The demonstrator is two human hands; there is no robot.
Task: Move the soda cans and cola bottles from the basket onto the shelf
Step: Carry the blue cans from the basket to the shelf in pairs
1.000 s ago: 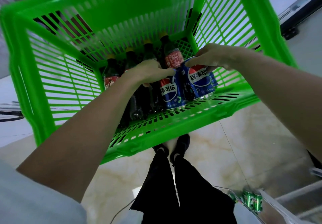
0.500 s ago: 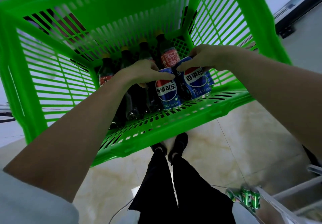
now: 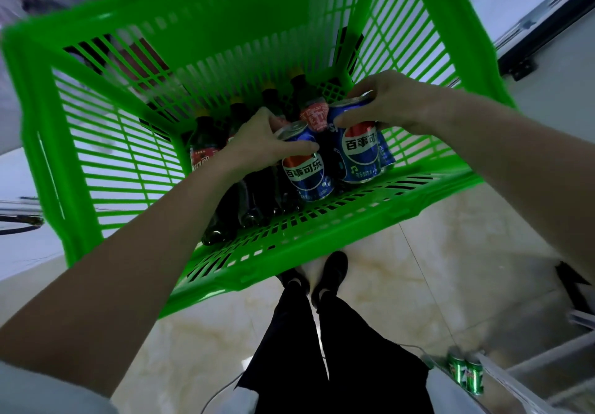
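A green slatted basket holds blue soda cans and dark cola bottles. My left hand grips the top of one blue can near the basket's front wall. My right hand grips the top of a second blue can just to its right. Another blue can peeks out behind that one. Several cola bottles with red labels and yellow caps stand to the left and behind, partly hidden by my left hand. The shelf edge shows at bottom right.
Green soda cans stand on the shelf at the bottom right. Below the basket are my black trousers and shoes on a pale marble floor. A dark-framed door or cabinet is at the upper right.
Both hands have closed on the tops of the two blue cans, which sit slightly higher and more tilted than before. The view has shifted a little.
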